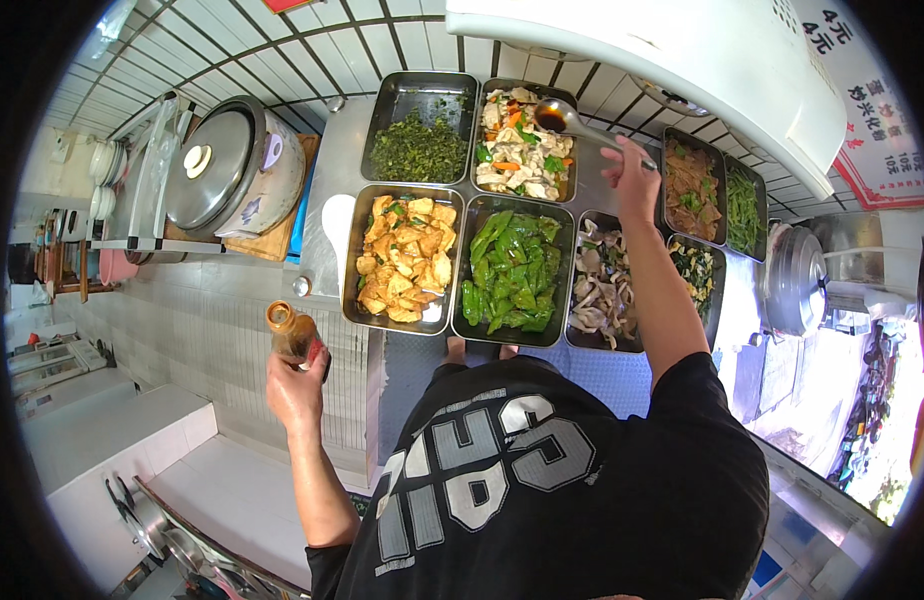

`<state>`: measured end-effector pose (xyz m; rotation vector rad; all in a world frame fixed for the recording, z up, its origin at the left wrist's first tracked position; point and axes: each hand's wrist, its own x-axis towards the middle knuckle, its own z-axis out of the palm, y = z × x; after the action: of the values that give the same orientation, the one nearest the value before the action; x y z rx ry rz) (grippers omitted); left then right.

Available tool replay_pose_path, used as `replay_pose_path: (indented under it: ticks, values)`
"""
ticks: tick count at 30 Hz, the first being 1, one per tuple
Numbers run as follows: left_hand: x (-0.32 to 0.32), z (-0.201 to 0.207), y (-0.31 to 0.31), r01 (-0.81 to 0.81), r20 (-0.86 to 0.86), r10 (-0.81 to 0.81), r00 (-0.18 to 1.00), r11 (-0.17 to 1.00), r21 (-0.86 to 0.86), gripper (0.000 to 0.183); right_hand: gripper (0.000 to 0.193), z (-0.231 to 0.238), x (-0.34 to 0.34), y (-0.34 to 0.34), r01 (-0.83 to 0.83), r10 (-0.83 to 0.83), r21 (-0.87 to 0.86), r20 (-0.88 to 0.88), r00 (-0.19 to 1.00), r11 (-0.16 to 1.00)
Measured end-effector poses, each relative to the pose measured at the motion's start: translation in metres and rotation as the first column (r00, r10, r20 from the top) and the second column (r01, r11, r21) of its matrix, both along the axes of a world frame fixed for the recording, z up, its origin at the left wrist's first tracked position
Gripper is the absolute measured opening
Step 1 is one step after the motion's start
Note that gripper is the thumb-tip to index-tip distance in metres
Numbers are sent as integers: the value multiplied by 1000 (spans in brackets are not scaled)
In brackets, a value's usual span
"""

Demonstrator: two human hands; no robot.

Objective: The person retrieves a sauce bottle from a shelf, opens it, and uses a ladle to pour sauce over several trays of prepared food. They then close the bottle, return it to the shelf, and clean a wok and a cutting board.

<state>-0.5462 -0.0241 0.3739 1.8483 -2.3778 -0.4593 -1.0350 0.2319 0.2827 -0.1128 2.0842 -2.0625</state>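
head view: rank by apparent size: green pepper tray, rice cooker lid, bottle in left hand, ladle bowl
1. Rice cooker lid and green pepper tray: look alike, unranked.
2. Bottle in the left hand, though nearer the camera.
3. Ladle bowl, held by the right hand.

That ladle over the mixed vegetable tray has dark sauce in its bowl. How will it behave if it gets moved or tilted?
The ladle looks like rigid metal, so it should not flex. Its bowl holds dark liquid, which would probably spill with even a slight tilt. The right hand grips the far end of the long handle, so small wrist motions likely swing the bowl widely over the mixed vegetable tray.
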Motion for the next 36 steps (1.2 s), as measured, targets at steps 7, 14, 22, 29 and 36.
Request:
replay_pose_path:
  ticks: [7,14,22,29,36]
  values:
    - [-7,-1,1,42,-11,-42,999,998,-39,48,37,11,15,2,103,-102,-48,20,995,994]
    - [-9,-2,3,63,-10,-64,998,997,-33,49,35,8,42,-9,-19,19,-6,15,1000,1000]
    - [-4,-8,3,53,-21,-54,998,998,-40,48,36,11,32,7,100,-102,46,36,994,994]
    - [-5,-9,0,53,-40,-53,998,999,5,49,34,5,57,10,-44,46,24,-54,997,999]
    - [-7,-11,-2,51,-44,-51,998,999,-7,50,36,5,66,45,65,-65,104,0,998,993]
